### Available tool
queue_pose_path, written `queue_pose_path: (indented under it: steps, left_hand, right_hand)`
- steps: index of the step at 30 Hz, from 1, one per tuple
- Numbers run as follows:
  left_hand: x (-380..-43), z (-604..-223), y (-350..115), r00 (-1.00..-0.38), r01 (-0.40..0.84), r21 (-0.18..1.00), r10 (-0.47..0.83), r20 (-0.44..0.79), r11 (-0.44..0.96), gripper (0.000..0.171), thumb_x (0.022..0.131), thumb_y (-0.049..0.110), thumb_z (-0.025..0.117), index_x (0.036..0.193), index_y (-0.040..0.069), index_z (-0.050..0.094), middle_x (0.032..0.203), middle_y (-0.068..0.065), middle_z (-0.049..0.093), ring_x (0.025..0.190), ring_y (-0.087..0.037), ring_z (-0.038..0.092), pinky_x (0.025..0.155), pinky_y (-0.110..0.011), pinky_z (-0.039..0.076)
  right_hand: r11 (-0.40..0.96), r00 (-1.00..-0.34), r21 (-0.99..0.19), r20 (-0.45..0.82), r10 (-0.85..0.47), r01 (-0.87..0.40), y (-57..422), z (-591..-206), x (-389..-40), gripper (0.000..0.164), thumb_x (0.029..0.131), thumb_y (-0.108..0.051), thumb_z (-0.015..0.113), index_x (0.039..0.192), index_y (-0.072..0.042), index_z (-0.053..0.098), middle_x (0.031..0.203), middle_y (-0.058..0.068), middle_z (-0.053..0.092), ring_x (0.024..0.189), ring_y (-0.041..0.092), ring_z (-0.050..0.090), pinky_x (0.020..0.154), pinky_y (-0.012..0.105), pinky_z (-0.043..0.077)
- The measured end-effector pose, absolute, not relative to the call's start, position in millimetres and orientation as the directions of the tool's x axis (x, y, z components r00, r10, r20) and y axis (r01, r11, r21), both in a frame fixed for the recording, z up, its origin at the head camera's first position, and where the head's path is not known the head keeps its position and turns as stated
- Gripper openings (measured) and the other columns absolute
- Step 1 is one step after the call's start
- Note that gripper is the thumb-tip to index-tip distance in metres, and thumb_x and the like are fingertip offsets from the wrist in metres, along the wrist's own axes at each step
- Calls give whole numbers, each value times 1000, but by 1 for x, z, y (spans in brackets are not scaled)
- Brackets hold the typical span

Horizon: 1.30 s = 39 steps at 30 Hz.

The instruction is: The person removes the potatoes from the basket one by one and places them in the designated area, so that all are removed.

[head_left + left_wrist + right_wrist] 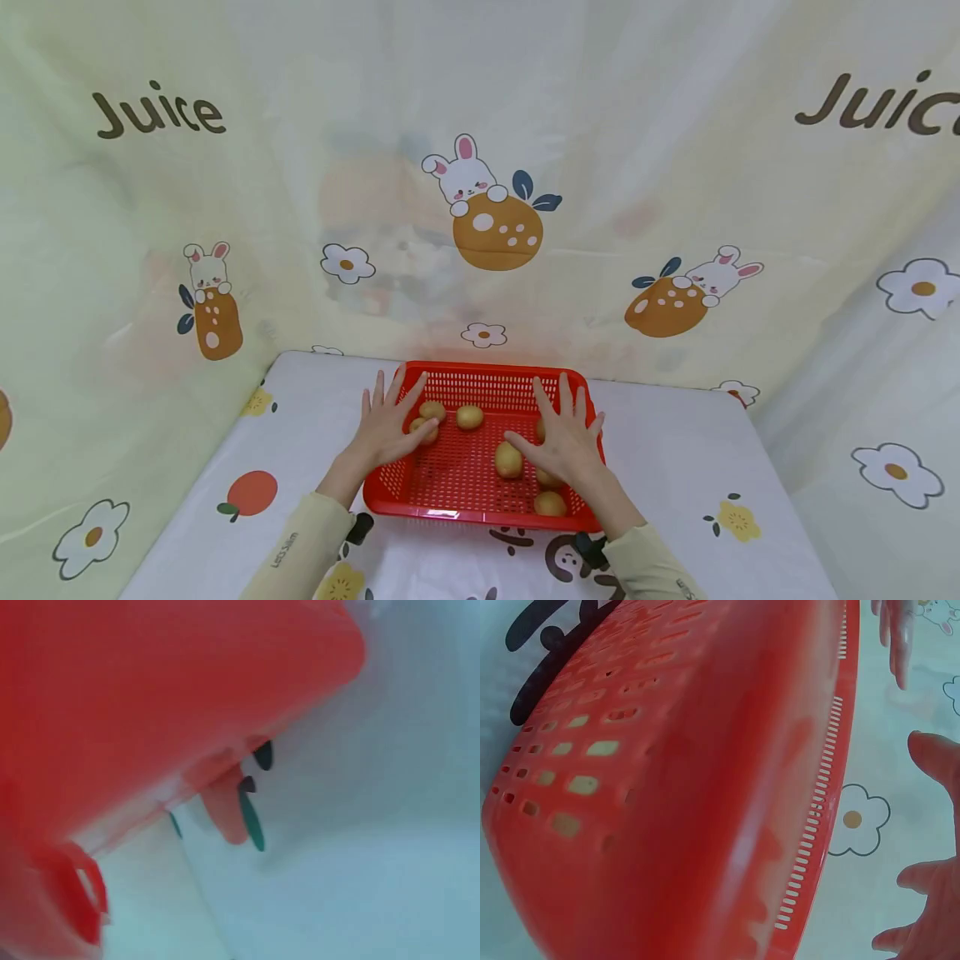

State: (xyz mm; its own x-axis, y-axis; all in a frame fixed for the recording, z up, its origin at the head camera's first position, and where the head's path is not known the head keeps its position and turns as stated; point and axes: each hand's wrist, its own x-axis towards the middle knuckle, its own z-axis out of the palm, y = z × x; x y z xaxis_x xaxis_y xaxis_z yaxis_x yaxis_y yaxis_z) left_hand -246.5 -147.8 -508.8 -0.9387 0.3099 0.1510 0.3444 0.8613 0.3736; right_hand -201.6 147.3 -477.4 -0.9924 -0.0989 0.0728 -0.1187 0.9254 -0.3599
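Observation:
A red plastic basket (453, 475) with slotted walls lies on the covered table, holding several potatoes. Two potatoes (432, 409) sit near the left wall, partly behind my left thumb. Another potato (469, 417) is at the back, and one potato (508, 460) lies by my right thumb. At the front right corner is a further potato (551, 504); others there are partly covered by my hand. My left hand (381, 432) spreads its fingers over the left side. Likewise spread, my right hand (566, 443) hovers over the right side. Neither hand grips anything. The right wrist view shows right fingers (930, 877) beyond the rim.
The white printed tablecloth (675, 467) extends on both sides of the basket. Behind it hangs a pale curtain (585, 317) with rabbit and flower prints, close to the basket's back edge. The left wrist view is blurred, mostly filled by the basket's outer wall (165, 690).

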Motion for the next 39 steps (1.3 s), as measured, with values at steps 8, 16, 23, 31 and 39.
queue_pose_path:
  steps: [8, 16, 23, 31, 39]
  left_hand:
    - [-252, -519, -156, -926, 377, 461, 315, 207, 804, 78, 93, 50, 56, 157, 18, 27, 164, -18, 10, 144, -54, 1, 106, -76, 10]
    - [-260, -518, -163, -929, 366, 583, 325, 178, 725, 79, 94, 41, 60, 159, 16, 21, 163, -21, 5, 144, -53, -2, 106, -73, 17]
    - [-269, -525, -164, -929, 362, 675, 312, 201, 643, 79, 93, 33, 63, 158, 14, 22, 164, -19, 5, 144, -53, 2, 105, -74, 16]
    - [-284, -532, -165, -910, 411, 697, 316, 271, 587, 76, 91, 24, 63, 156, 10, 28, 162, -21, 10, 145, -46, 14, 107, -71, 20]
    - [-290, -535, -168, -916, 383, 741, 330, 228, 551, 81, 87, 16, 63, 157, 10, 24, 163, -20, 7, 146, -44, 13, 107, -69, 22]
  right_hand:
    - [929, -993, -351, 67, -101, -118, 148, -480, -202, 97, 83, -63, 63, 158, -15, 24, 162, 25, 6, 144, 54, 5, 99, 82, 10]
    - [927, -991, -353, 70, -113, -130, 150, -483, -199, 96, 84, -62, 62, 158, -16, 23, 161, 27, 10, 143, 56, 8, 99, 81, 12]
    - [904, -989, -401, 54, -135, -145, 154, -486, -196, 91, 87, -55, 65, 158, -14, 25, 161, 26, 10, 143, 56, 10, 101, 79, 15]
    - [858, -979, -472, 77, -188, -202, 161, -491, -196, 83, 89, -43, 67, 156, -11, 30, 159, 27, 17, 142, 54, 17, 106, 72, 18]
    - [836, -972, -496, 112, -208, -236, 165, -495, -194, 80, 89, -41, 67, 155, -11, 34, 159, 27, 20, 141, 54, 22, 105, 71, 24]
